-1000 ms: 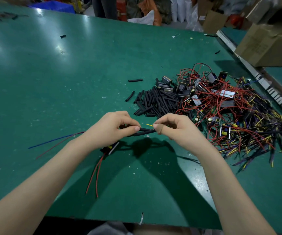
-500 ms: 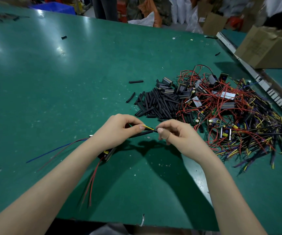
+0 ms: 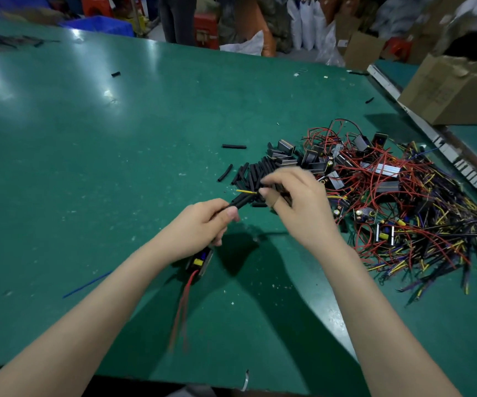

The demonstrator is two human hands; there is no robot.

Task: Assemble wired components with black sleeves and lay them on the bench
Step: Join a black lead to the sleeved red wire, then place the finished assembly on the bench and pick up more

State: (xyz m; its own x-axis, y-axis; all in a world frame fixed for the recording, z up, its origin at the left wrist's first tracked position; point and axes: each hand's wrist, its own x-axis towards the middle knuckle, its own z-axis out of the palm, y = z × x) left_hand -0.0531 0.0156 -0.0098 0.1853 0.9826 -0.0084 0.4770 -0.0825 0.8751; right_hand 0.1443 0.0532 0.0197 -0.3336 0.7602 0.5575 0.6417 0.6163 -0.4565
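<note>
Above bench (image 3: 116, 196): left hand (image 3: 200, 224) grips sleeve (image 3: 241, 200); right hand (image 3: 297, 204) raised, curled.

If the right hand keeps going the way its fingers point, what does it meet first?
Probably the pile of black sleeves, lying just beyond the right hand toward the upper left; its height above them is unclear.

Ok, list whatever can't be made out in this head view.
- Right hand: motion-blurred; whether it grips anything is unclear.
- Small black wired component: partly hidden under the left hand, which grips the black sleeve.
- Brown cardboard box: cut by the right edge.
</note>
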